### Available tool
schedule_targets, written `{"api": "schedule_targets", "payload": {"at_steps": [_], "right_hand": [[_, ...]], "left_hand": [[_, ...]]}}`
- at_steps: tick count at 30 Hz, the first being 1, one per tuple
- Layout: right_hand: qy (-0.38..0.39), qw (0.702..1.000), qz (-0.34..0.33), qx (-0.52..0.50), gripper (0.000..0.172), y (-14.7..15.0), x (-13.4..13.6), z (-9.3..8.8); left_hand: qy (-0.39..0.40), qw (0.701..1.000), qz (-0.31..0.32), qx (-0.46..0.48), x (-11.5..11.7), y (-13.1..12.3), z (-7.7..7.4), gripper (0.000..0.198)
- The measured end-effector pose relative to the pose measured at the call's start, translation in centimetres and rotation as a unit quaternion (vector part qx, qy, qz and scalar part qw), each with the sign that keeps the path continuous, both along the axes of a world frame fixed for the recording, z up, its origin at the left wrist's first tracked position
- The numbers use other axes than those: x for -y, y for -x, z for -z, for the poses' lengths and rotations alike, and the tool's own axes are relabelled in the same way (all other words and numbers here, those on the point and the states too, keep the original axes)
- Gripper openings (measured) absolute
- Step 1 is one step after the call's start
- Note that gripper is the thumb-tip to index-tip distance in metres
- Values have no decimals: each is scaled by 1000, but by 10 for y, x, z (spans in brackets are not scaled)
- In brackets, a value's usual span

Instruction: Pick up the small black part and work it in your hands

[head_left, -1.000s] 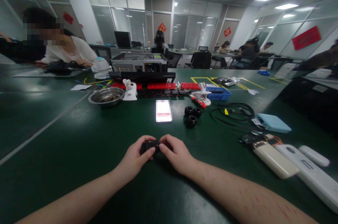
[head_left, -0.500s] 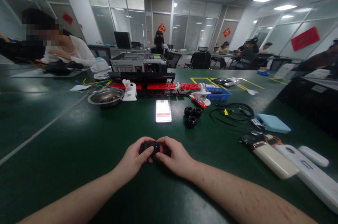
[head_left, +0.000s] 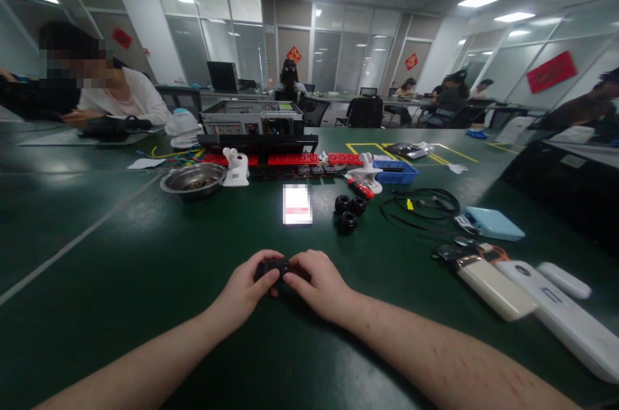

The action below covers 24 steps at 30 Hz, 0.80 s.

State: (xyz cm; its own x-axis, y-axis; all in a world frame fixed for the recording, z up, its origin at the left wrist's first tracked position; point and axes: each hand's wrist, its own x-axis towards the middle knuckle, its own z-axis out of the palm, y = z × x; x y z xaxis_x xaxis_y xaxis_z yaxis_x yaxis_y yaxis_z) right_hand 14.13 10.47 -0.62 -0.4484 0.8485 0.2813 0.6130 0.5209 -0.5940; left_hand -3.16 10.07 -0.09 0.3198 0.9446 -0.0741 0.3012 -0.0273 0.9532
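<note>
Both my hands meet low in the middle of the green table, pinched round one small black part. My left hand grips its left end with thumb and curled fingers. My right hand closes on its right end, fingertips touching the left hand's. Most of the part is hidden between the fingers. Beyond the hands a lit phone lies flat, and three small black rings sit to its right.
A metal bowl, two white clamps, a red screwdriver and a red strip lie before an open computer case. Coiled black cable, a blue power bank and white devices fill the right. A person sits at far left.
My hands stay on the small black part, fingers shifting slightly closer together. The view has tilted a little, so the table things sit marginally lower left.
</note>
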Motion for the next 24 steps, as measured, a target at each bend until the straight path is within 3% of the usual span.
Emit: {"api": "schedule_targets", "payload": {"at_steps": [6,10,14,19,24], "right_hand": [[17,1000,-8,-25,28,1,3,-3],[33,999,5,-16,23,1,-1,1],[26,1000,0,4,30,1,-5,5],[22,1000,-5,-11,17,1,-3,2],[27,999,-12,-24,30,1,3,-4]], "left_hand": [[21,1000,-15,4,-1,-1,0,26],[5,1000,-9,-22,2,-2,-2,26],[5,1000,3,-30,1,-1,-1,27],[18,1000,8,16,-2,0,1,30],[12,1000,-6,8,-1,0,1,28]]}}
